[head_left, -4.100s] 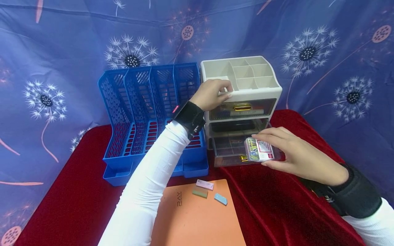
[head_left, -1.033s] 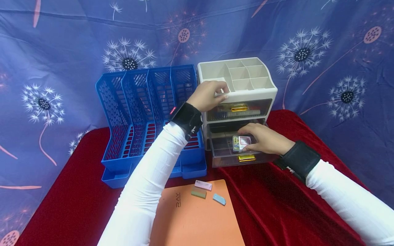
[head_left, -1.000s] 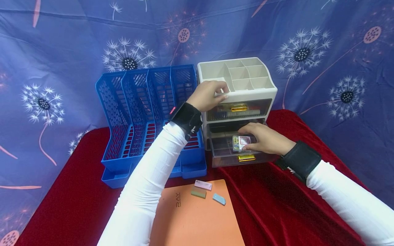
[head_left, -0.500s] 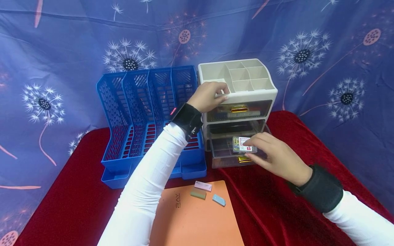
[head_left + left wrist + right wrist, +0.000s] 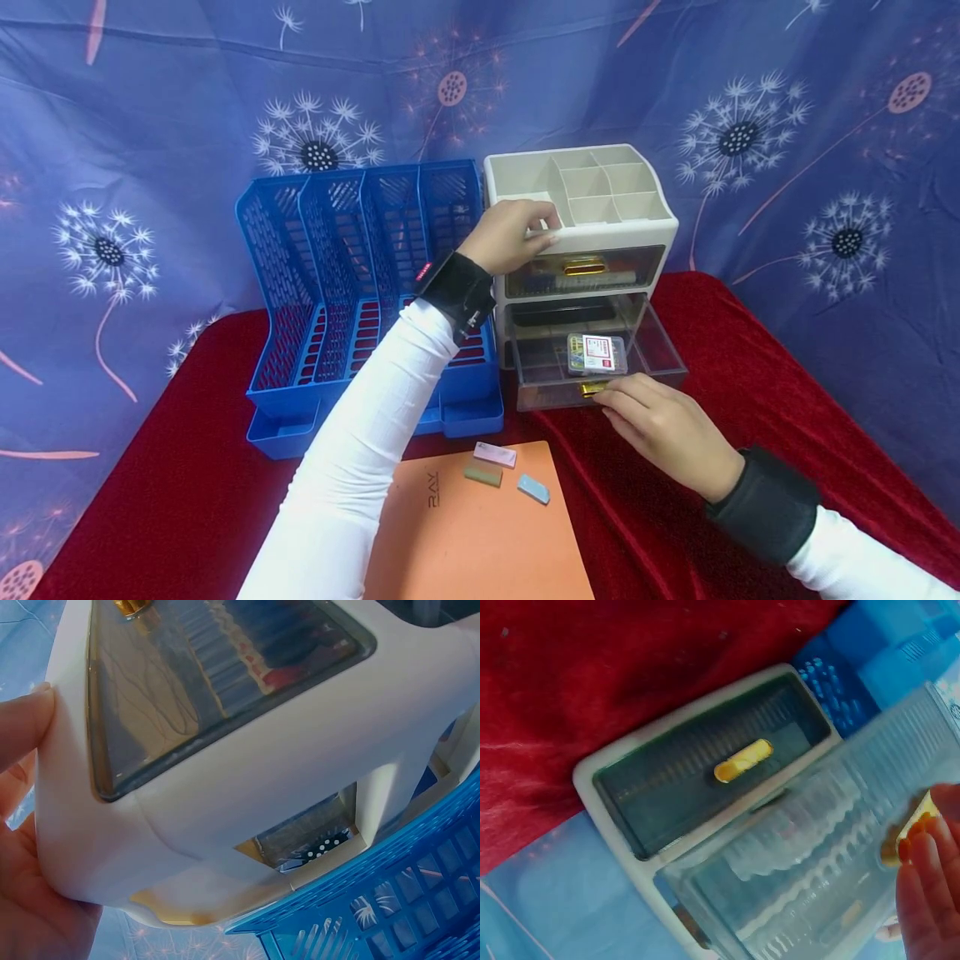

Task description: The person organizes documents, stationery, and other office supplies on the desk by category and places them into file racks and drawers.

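Note:
My left hand (image 5: 513,235) grips the top front edge of the white desktop drawer organizer (image 5: 615,230), thumb on the front and fingers over the rim. In the head view, my right hand (image 5: 667,429) is at the gold handle (image 5: 590,389) of a pulled-out clear drawer (image 5: 547,394). Thumb and fingertips pinch that handle (image 5: 915,825) in the right wrist view. Inside the drawer lies a small clear box (image 5: 597,354) with a white label and yellow and blue pieces. The upper drawer (image 5: 536,275) is closed, with things dimly visible behind its front.
A blue mesh file rack (image 5: 375,385) stands left of the organizer. In front, an orange mat (image 5: 480,542) bears a pink eraser-like block (image 5: 495,454), a green one (image 5: 483,474) and a blue one (image 5: 533,489). Red cloth (image 5: 165,467) covers the table.
My right hand lowered the clear box into the drawer, let go of it, and moved down to the drawer handle. The left hand kept its grip on the organizer.

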A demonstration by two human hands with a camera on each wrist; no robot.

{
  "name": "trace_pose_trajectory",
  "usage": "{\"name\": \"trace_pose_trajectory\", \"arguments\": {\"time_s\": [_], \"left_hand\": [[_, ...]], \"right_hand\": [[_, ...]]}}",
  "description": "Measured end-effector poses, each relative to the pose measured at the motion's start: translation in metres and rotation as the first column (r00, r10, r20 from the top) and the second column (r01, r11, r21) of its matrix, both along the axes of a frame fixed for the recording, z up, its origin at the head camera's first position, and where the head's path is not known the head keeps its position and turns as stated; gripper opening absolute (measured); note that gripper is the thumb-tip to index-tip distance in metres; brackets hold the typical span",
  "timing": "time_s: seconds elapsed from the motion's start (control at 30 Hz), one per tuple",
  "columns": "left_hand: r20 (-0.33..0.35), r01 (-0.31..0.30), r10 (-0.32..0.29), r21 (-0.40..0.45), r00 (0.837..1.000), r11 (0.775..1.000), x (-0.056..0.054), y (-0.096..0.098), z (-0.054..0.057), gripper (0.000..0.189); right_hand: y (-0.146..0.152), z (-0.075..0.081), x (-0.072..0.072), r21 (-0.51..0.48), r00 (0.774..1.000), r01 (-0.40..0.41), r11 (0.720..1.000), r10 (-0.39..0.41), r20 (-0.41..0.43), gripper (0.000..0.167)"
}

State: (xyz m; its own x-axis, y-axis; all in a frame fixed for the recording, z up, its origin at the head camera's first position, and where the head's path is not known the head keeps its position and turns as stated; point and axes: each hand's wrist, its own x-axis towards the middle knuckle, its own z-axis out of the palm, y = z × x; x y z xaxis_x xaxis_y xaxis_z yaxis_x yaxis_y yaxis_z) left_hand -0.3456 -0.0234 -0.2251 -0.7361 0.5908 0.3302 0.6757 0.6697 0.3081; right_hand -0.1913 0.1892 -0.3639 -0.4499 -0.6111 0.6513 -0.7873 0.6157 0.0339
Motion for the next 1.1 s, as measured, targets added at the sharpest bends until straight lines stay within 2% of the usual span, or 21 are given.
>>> {"name": "trace_pose_trajectory", "arguments": {"time_s": [0.27, 0.57, 0.87, 1.1], "left_hand": [[-0.004, -0.002, 0.002, 0.002, 1.000, 1.000, 0.000, -0.001, 0.000, 0.016], [0.003, -0.007, 0.007, 0.001, 1.000, 1.000, 0.001, 0.000, 0.000, 0.017], [0.002, -0.005, 0.005, -0.013, 1.000, 1.000, 0.002, 0.000, 0.001, 0.016], [0.005, -0.003, 0.003, -0.007, 1.000, 1.000, 0.001, -0.001, 0.001, 0.017]], "right_hand": [[0.002, -0.009, 0.000, -0.009, 0.998, 0.050, 0.999, -0.051, -0.030, 0.045], [0.001, -0.015, -0.007, -0.027, 0.991, 0.035, 0.999, -0.038, -0.126, 0.041], [0.000, -0.015, -0.009, -0.034, 0.985, 0.015, 0.999, -0.020, -0.171, 0.040], [-0.001, -0.010, -0.013, -0.035, 0.985, 0.014, 0.999, -0.020, -0.170, 0.041]]}}
